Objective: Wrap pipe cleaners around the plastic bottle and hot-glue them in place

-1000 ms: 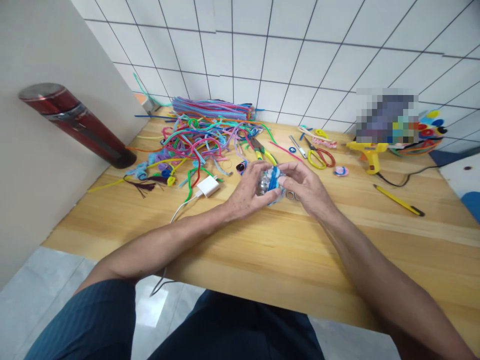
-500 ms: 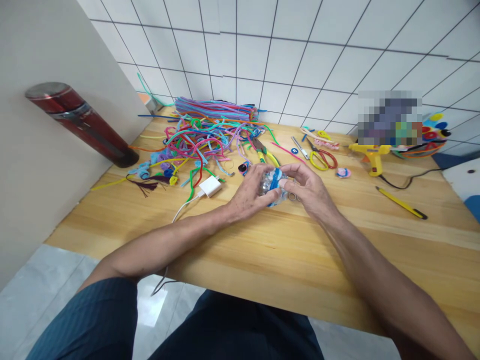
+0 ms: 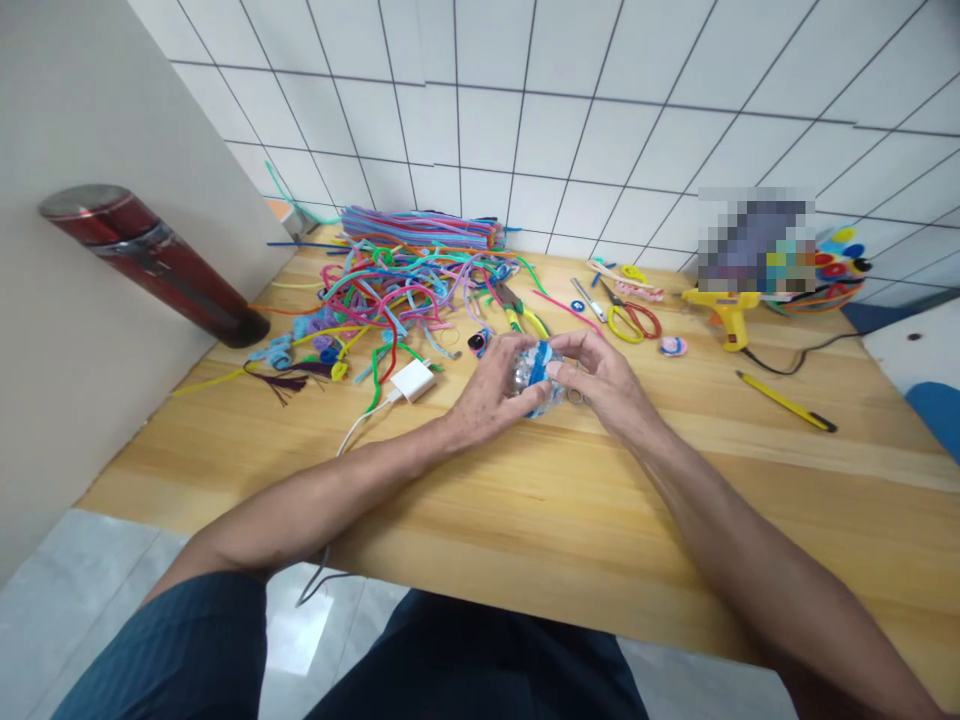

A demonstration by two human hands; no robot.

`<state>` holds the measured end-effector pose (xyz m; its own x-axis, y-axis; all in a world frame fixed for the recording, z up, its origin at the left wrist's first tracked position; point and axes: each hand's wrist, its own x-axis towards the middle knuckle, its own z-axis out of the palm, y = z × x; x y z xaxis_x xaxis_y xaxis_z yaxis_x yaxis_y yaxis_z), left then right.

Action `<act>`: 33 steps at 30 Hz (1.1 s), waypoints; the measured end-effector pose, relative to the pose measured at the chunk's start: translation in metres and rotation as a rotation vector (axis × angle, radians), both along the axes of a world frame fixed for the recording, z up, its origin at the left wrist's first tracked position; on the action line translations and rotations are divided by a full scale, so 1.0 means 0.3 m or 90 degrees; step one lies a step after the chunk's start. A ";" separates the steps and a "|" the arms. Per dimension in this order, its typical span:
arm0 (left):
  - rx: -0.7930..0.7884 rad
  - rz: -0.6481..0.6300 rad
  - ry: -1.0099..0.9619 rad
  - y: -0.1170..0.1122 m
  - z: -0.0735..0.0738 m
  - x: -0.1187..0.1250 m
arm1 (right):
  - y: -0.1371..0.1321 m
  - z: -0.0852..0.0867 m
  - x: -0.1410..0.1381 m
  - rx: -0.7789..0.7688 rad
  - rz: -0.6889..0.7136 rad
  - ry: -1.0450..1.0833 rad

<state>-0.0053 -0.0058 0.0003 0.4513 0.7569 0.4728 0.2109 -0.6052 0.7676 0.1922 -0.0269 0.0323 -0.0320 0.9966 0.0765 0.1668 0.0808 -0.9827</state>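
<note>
Between both hands is a clear, shiny plastic bundle (image 3: pixel 538 365) with a bright blue band across it; its exact kind I cannot make out. My left hand (image 3: pixel 491 392) wraps its left side, thumb along the lower front. From the right, my right hand (image 3: pixel 604 380) curls over it, the thumb pressing near the blue band. The fingers hide part of the bundle. Just beyond my left hand lie a small dark round piece (image 3: pixel 478 342) and yellow-green handled pliers (image 3: pixel 517 308). A small metal ring (image 3: pixel 576 396) shows under my right hand.
Tangled pipe cleaners (image 3: pixel 390 290) cover the back left, near a red thermos (image 3: pixel 161 262). A white charger (image 3: pixel 412 381) with a cable lies left of my hands. To the right are scissors (image 3: pixel 634 318), a yellow glue gun (image 3: pixel 729 312) and a yellow utility knife (image 3: pixel 784 402).
The whole view has shifted slightly, with things appearing a little further left and lower. Both hands keep their hold on the plastic bundle, with almost no change in grip.
</note>
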 end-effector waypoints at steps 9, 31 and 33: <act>0.007 -0.013 -0.023 -0.001 -0.021 -0.011 | 0.004 -0.024 -0.007 0.009 -0.006 0.001; 0.081 0.062 -0.077 0.032 -0.059 0.000 | 0.098 0.087 0.473 0.103 -0.448 -0.174; 0.073 0.062 -0.068 0.037 -0.063 0.002 | 0.108 0.076 0.628 0.050 -0.602 -0.334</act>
